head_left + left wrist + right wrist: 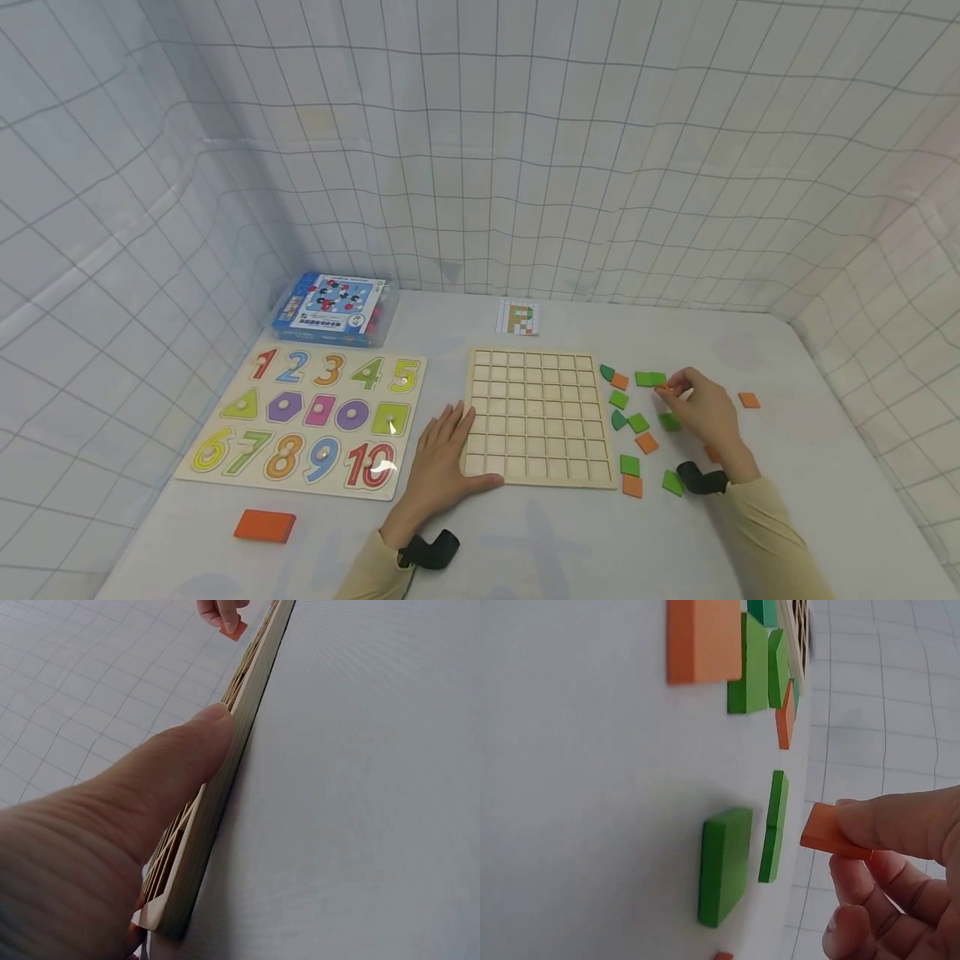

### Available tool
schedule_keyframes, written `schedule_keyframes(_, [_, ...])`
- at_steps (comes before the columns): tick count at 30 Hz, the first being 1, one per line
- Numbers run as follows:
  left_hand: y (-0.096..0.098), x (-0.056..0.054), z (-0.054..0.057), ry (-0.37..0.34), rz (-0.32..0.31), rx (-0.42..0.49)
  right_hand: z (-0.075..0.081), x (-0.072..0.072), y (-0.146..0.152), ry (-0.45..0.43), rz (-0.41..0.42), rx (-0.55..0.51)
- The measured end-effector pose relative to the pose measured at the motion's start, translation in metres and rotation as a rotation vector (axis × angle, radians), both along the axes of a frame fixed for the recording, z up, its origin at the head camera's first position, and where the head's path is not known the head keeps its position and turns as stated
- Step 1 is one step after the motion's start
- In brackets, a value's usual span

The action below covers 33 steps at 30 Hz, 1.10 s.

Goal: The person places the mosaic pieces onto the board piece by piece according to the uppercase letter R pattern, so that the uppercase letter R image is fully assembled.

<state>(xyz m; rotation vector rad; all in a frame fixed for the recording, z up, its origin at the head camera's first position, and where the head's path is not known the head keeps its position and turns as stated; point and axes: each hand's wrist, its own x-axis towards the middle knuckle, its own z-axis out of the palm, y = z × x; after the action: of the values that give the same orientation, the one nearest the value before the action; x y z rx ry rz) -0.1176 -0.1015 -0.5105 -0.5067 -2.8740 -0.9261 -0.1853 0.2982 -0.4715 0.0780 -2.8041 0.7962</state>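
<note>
Seven green squares (637,423), two green quarter-rounds (618,420) and five orange squares (647,443) are lying right of one wooden grid board (535,408); the right wrist is partly covering one orange square. The right hand (705,408) is pinching a sixth orange square (823,829). The left hand (441,460), thumb spread, is touching the board's near left corner. One number puzzle (273,446) and one orange block (264,526) are lying left; one box (336,308) and one picture card (517,317) are sitting far.
</note>
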Motion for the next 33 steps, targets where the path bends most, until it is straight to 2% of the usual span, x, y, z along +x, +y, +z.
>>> schedule_keyframes(4, [0.000,0.000,-0.001,0.008,0.001,-0.006,0.001,-0.006,-0.014,0.040,0.051,-0.005])
schedule_keyframes(10, [0.000,0.000,-0.002,0.009,-0.001,-0.011,0.005,-0.014,-0.040,0.051,0.127,-0.023])
schedule_keyframes(21, [0.000,0.000,0.000,0.014,0.003,-0.007,0.007,-0.039,-0.090,0.147,0.310,-0.061])
schedule_keyframes(25, [0.000,-0.001,0.000,0.011,0.002,0.000,0.009,-0.045,-0.110,0.144,0.335,-0.068])
schedule_keyframes(33, [0.000,0.000,0.000,0.007,0.004,-0.008,0.012,-0.051,-0.142,0.075,0.398,-0.089])
